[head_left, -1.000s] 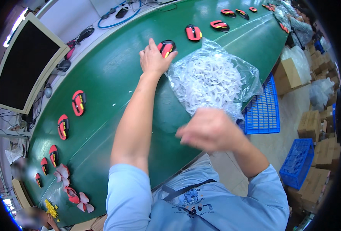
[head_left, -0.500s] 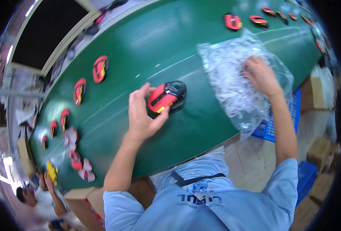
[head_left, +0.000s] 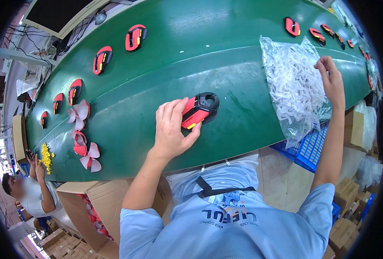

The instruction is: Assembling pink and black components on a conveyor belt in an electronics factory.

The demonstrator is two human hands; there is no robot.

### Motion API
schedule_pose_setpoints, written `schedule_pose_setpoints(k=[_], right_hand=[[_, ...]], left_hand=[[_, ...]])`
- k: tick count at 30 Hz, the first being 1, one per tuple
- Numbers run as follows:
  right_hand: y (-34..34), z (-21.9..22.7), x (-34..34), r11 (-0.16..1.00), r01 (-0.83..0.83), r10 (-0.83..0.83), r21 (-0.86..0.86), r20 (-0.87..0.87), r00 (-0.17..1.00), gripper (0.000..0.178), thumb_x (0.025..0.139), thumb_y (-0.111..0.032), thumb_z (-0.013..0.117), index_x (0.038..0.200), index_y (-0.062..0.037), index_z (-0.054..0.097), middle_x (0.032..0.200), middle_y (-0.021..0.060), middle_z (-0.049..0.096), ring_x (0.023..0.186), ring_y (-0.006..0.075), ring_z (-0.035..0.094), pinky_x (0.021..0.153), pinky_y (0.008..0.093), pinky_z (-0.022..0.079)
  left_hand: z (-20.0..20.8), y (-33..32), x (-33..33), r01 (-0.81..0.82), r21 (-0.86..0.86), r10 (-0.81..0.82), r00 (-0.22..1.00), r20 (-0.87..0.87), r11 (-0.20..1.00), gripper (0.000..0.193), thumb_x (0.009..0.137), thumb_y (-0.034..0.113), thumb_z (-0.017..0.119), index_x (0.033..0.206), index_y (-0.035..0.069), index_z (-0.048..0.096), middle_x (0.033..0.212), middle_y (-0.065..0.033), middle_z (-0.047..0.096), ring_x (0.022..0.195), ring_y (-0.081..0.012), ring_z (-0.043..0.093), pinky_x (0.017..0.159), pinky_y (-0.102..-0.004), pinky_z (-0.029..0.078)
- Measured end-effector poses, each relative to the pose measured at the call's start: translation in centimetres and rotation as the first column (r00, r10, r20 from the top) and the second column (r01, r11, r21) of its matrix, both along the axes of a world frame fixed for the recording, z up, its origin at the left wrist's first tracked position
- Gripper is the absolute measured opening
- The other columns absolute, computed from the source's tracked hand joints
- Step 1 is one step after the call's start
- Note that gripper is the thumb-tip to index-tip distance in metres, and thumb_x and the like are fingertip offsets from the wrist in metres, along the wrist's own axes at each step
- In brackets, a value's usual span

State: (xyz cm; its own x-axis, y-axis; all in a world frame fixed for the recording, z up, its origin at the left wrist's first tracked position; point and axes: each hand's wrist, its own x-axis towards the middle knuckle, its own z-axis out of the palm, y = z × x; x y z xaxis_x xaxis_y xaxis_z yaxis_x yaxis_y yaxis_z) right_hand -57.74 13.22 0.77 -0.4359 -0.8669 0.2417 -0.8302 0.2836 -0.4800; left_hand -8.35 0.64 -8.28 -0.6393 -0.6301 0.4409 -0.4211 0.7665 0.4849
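My left hand (head_left: pixel 173 127) grips a red-and-black plastic housing (head_left: pixel 195 113) with a small yellow piece on its side and a round opening in its black end. The fingers lie over its left side, with the thumb on the near edge. To the right, a clear plastic bag (head_left: pixel 288 82) full of small white translucent plastic pieces lies on the green work surface (head_left: pixel 234 142). My right hand (head_left: pixel 333 84) is raised at that bag's right edge, its thumb and fingers bent together; whatever is between them is too small to make out.
More red-and-black housings (head_left: pixel 136 37) lie along the far left and far right. Red and pale curved shells (head_left: pixel 82 110) and yellow pieces (head_left: pixel 46 159) sit at left, near another person (head_left: pixel 36 194). A blue crate (head_left: pixel 309 149) and a cardboard box (head_left: pixel 109 198) stand below the edge.
My right hand has come out of the bag's white pieces and moved to its right edge. My left hand still grips the housing, which now appears slightly farther right. The view has shifted.
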Motion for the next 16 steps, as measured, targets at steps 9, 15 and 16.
schedule_pose_setpoints(k=[9,15,16], right_hand=[[-3.9,0.2,21.5,0.737,-0.63,0.675,-0.243,0.242,0.697,0.038,0.093,-0.007,0.075,0.131,-0.0099,0.073,0.098,0.005,0.072,0.103,0.0269,0.064,0.098,0.041,0.047],[-6.0,-2.8,24.1,0.663,-0.614,0.729,-0.428,0.181,0.66,0.025,0.093,-0.01,0.077,0.118,-0.0123,0.081,0.106,0.006,0.075,0.113,0.027,0.062,0.105,0.0443,0.045],[-5.6,-2.9,24.2,0.741,-0.567,0.667,-0.361,0.296,0.684,0.025,0.093,-0.009,0.077,0.116,-0.0131,0.082,0.114,0.0081,0.074,0.119,0.0278,0.061,0.109,0.0445,0.045]], left_hand=[[1.5,-0.2,0.2,0.21,0.088,-0.217,0.973,0.081,0.974,0.066,0.071,0.018,0.086,0.131,0.003,0.064,0.128,-0.0144,0.064,0.117,-0.0383,0.061,0.104,-0.0488,0.05],[1.3,1.4,-0.2,0.097,0.069,-0.104,0.99,0.093,0.993,0.066,0.071,0.019,0.086,0.131,0.003,0.063,0.127,-0.0161,0.063,0.115,-0.0379,0.062,0.102,-0.0481,0.051],[1.2,1.4,0.0,0.089,0.072,-0.095,0.991,0.093,0.993,0.066,0.071,0.019,0.086,0.131,0.003,0.063,0.127,-0.0161,0.063,0.115,-0.0379,0.062,0.102,-0.0481,0.051]])
